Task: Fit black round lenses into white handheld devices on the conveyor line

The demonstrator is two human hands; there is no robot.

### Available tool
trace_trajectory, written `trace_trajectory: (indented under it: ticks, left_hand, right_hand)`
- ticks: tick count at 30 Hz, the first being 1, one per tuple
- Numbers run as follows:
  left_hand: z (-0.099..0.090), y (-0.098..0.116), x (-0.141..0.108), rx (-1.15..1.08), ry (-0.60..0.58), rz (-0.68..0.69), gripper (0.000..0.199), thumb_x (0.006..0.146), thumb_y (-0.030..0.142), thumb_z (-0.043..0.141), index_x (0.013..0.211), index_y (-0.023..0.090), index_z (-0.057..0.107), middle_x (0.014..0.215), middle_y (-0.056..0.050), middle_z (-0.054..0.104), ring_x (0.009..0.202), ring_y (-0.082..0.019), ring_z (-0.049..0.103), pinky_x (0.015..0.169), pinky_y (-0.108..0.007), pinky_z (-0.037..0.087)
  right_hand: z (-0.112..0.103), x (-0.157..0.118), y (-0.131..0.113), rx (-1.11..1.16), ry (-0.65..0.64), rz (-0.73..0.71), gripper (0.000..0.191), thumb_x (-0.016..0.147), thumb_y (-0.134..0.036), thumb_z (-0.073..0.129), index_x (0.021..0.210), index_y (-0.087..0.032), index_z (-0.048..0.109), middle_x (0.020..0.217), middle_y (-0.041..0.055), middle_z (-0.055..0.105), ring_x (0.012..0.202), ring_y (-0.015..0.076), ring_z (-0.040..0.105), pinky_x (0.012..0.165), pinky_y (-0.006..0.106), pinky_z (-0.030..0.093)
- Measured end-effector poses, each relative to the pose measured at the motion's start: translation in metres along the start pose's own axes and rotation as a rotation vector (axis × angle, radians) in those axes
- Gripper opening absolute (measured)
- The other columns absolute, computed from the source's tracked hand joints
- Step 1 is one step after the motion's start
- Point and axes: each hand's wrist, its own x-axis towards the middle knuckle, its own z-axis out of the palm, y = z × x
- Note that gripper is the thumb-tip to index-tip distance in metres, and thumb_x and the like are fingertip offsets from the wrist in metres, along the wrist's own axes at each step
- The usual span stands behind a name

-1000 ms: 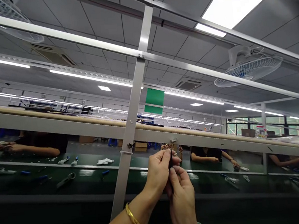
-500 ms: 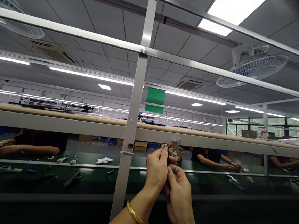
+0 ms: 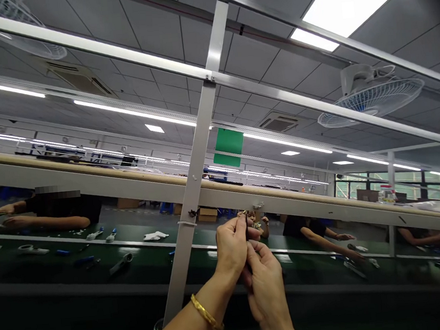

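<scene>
My left hand (image 3: pixel 230 246), with a gold bangle (image 3: pixel 205 312) on its wrist, is raised in the lower middle of the view. Its fingers are closed on a thin dark piece (image 3: pixel 246 227) that stands nearly upright. Just below and to the right, my right hand (image 3: pixel 266 271) has its fingers pinched at the lower part of the same dark piece. The two hands touch or nearly touch. Most of the piece is hidden by the fingers, and its full shape cannot be made out.
Behind the hands runs a green belt (image 3: pixel 144 264) bearing white and blue parts. A slanted metal post (image 3: pixel 196 177) stands left of my hands, under a long shelf beam (image 3: pixel 285 204). People work at the far side, one reaching an arm (image 3: pixel 329 245) over the belt.
Parts on the belt at the left have shifted right. A person's arm at the right now reaches further over the belt. My hands have barely moved and keep their grip.
</scene>
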Motion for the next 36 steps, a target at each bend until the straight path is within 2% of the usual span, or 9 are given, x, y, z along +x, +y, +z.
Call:
trace_trajectory:
  ticks: [5,10,14,17,21,24,27,30,36]
  left_hand:
    - [0.001,0.0,0.0,-0.023,-0.004,-0.002,0.032,0.087,0.038,0.049,0.077,0.012,0.066,0.062,-0.007,0.069,0.052,-0.016,0.063,0.053,-0.024,0.05]
    - [0.0,0.0,-0.002,-0.157,-0.04,-0.109,0.033,0.084,0.044,0.053,0.081,0.013,0.064,0.065,-0.006,0.068,0.047,-0.014,0.061,0.047,-0.022,0.047]
    - [-0.004,0.002,-0.006,-0.371,-0.137,-0.243,0.033,0.08,0.047,0.06,0.084,0.015,0.062,0.071,-0.005,0.067,0.047,-0.011,0.057,0.043,-0.019,0.043]
    - [-0.007,0.002,-0.008,-0.474,-0.229,-0.279,0.033,0.076,0.046,0.066,0.085,0.014,0.063,0.077,-0.006,0.067,0.056,-0.011,0.06,0.049,-0.019,0.045]
    - [-0.01,-0.003,-0.012,-0.483,-0.119,-0.209,0.034,0.075,0.047,0.066,0.087,0.015,0.06,0.076,-0.004,0.065,0.067,-0.013,0.062,0.061,-0.022,0.048]
    - [-0.012,-0.005,-0.016,-0.442,-0.037,-0.121,0.033,0.077,0.047,0.065,0.083,0.016,0.058,0.075,-0.002,0.063,0.068,-0.012,0.059,0.065,-0.023,0.047]
    - [-0.013,-0.005,-0.015,-0.386,-0.027,-0.067,0.034,0.075,0.048,0.067,0.08,0.015,0.058,0.072,-0.001,0.061,0.067,-0.012,0.056,0.064,-0.023,0.045]
    - [-0.013,-0.004,-0.008,-0.361,-0.027,-0.052,0.034,0.073,0.047,0.068,0.077,0.015,0.058,0.072,-0.001,0.061,0.067,-0.013,0.056,0.063,-0.023,0.044]
    - [-0.016,-0.006,0.0,-0.31,0.002,-0.067,0.033,0.072,0.045,0.069,0.073,0.014,0.059,0.066,-0.001,0.06,0.063,-0.013,0.055,0.06,-0.024,0.045]
  right_hand:
    - [0.0,-0.001,-0.003,0.001,-0.031,-0.011,0.046,0.058,-0.05,0.079,0.079,-0.017,0.055,0.042,-0.0126,0.039,0.035,-0.0002,0.024,0.033,0.012,0.016]
    - [-0.002,-0.005,-0.004,0.005,-0.05,-0.04,0.043,0.062,-0.048,0.077,0.08,-0.017,0.053,0.041,-0.012,0.04,0.035,0.0014,0.027,0.036,0.013,0.02]
    - [-0.003,-0.011,-0.006,-0.07,-0.056,-0.091,0.038,0.067,-0.047,0.074,0.082,-0.019,0.052,0.044,-0.0095,0.045,0.038,0.0051,0.035,0.037,0.015,0.026]
    - [-0.003,-0.015,-0.007,-0.131,-0.033,-0.188,0.035,0.069,-0.046,0.072,0.08,-0.019,0.054,0.054,-0.007,0.05,0.043,0.0064,0.04,0.039,0.017,0.03]
    - [-0.007,-0.016,-0.002,-0.238,0.037,-0.321,0.031,0.073,-0.046,0.068,0.082,-0.019,0.058,0.061,-0.0043,0.053,0.048,0.009,0.046,0.042,0.02,0.035]
    - [-0.009,-0.014,0.004,-0.327,0.07,-0.389,0.03,0.075,-0.046,0.065,0.087,-0.019,0.06,0.071,-0.0003,0.06,0.061,0.014,0.055,0.05,0.024,0.042]
    - [-0.008,-0.011,0.009,-0.384,0.067,-0.435,0.03,0.079,-0.046,0.061,0.092,-0.019,0.06,0.083,0.0035,0.063,0.077,0.0187,0.06,0.064,0.029,0.048]
    - [-0.004,-0.009,0.011,-0.434,0.076,-0.504,0.028,0.082,-0.044,0.059,0.095,-0.019,0.059,0.091,0.0043,0.064,0.087,0.0201,0.061,0.079,0.034,0.048]
    - [-0.001,-0.005,0.017,-0.486,0.077,-0.567,0.027,0.084,-0.043,0.056,0.095,-0.019,0.059,0.096,0.0061,0.065,0.094,0.0219,0.061,0.083,0.035,0.047]
